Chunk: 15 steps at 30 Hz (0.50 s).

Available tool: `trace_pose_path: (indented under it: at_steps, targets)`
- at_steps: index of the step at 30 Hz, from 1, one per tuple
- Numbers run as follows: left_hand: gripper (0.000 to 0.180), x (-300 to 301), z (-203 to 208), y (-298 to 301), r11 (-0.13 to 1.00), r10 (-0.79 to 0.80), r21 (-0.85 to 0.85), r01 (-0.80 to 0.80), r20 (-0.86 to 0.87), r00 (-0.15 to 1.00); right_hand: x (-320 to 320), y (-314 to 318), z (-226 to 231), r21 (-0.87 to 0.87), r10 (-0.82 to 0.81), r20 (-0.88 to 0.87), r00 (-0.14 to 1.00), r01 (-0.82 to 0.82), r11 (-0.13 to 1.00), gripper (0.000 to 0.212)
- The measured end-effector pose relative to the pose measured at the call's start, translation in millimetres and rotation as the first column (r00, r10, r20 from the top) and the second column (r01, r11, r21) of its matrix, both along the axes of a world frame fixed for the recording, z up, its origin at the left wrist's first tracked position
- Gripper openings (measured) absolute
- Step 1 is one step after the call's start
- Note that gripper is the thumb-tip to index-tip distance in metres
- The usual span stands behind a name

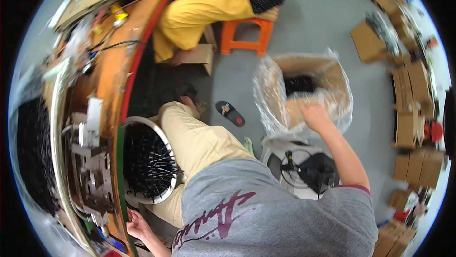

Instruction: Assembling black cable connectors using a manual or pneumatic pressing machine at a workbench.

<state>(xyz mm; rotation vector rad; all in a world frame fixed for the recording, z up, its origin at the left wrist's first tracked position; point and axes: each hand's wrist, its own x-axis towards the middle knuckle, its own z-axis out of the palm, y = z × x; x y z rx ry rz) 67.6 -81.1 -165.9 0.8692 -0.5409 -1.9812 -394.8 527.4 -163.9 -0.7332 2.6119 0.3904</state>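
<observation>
My right hand is held over the near side of a cardboard box lined with clear plastic. Its fingers are curled closed, and what they hold, if anything, is hidden. Dark pieces lie inside that box. Down at the lower left, my left hand is beside the workbench edge, fingers loosely apart with nothing seen in them. Close to it, a white bucket full of thin black parts stands between my legs and the bench. A metal fixture is mounted on the bench nearby.
Another person in yellow trousers sits by an orange stool at the bench's far end. A slipper lies on the grey floor. Stacked cartons line the right. A white stool with a black item stands near my right elbow.
</observation>
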Motion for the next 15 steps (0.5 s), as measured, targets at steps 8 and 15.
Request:
trace_pose_path:
  at_steps: [8,15]
  targets:
    - [0.055,-32.0,6.5,37.1,0.980,0.195,-0.027,-0.195,0.020,0.981,-28.3,-289.8,109.5,-0.627,0.647,-0.310,0.697,-0.661,0.412,0.035]
    - [0.040,-48.4,30.3,67.8,0.945,0.323,0.007,-0.326,0.105,0.941,5.2,-486.7,208.6,-0.797,0.628,-0.568,0.532,-0.546,-0.259,0.013]
